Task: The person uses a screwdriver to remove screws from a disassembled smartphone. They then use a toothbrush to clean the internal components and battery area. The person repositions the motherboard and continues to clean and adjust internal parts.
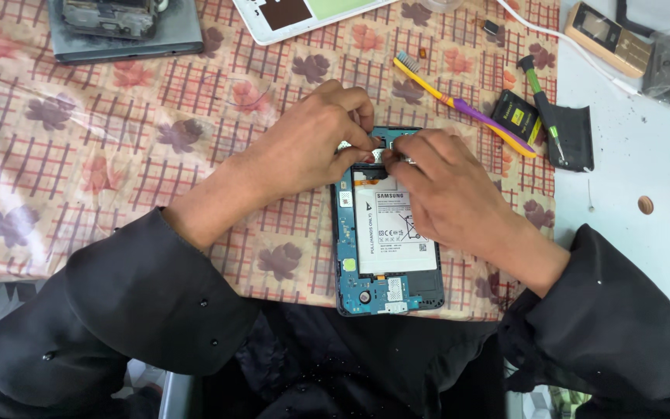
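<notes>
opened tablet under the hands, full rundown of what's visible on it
The opened tablet lies flat, back cover off, long axis toward the person, near the table's front edge on a floral checked cloth. A white rectangular battery fills its middle, framed by blue circuit board along the left side and bottom, inside a dark rim. Small metal parts and a connector sit at the bottom edge. The left hand and right hand both press fingertips on its top end, hiding that part.

Yellow-and-purple toothbrush (pixel 465 105), green-handled screwdriver (pixel 540 97) on black pouch (pixel 575 136), grey device (pixel 122 29) top left, floral checked tablecloth (pixel 79 155), gold rectangular phone (pixel 610 37)
</notes>
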Demonstrator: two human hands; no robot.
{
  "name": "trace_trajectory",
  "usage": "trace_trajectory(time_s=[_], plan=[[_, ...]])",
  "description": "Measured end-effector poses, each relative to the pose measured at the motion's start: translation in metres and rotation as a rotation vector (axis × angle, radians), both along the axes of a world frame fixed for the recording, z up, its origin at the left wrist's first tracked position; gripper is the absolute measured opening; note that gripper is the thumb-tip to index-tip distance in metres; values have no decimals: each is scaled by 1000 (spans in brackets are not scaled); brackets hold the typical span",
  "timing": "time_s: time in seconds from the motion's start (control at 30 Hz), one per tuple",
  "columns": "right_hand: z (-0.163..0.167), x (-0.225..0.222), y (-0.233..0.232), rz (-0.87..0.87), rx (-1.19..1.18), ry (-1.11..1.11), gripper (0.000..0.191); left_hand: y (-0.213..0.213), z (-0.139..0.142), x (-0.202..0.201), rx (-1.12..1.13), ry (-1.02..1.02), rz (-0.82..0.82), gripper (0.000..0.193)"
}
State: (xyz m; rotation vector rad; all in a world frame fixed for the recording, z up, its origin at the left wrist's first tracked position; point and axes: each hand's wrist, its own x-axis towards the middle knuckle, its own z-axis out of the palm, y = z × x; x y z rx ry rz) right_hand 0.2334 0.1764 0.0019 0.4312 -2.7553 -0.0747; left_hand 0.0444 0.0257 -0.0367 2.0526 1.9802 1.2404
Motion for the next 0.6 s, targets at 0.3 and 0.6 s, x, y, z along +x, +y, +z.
trace_trajectory(time_s=[0.3,0.6], plan=[[-4,-16,6,1,129,-167,30,-1,5,-4,11,26,-33,15],[-22,-14,24,-67,-697,-34,33,-7,15,-11,21,41,-63,47]])
